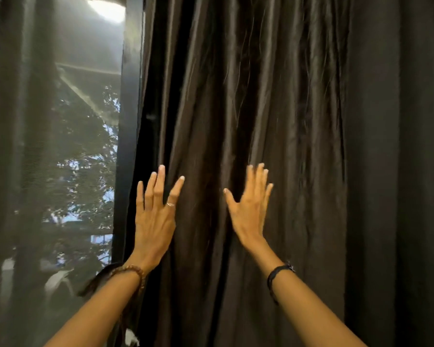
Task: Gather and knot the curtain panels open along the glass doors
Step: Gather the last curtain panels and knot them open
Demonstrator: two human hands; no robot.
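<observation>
Right hand (248, 209) blurred — curtain (236, 96) contact unclear.

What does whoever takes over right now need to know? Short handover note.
Left hand: open, fingers spread, at the dark curtain panel's left edge.
Right hand: open, fingers straight, against the panel's folds; blurred.
Panel hangs loose in front of the person, beside the sheer curtain covering the glass door.
Done: nothing gripped or gathered, no knot in view.
Left: bunch the panel, knot it.

Two hands — left hand (153, 222), right hand (248, 211) — perhaps two curtain panels (236, 96).
</observation>
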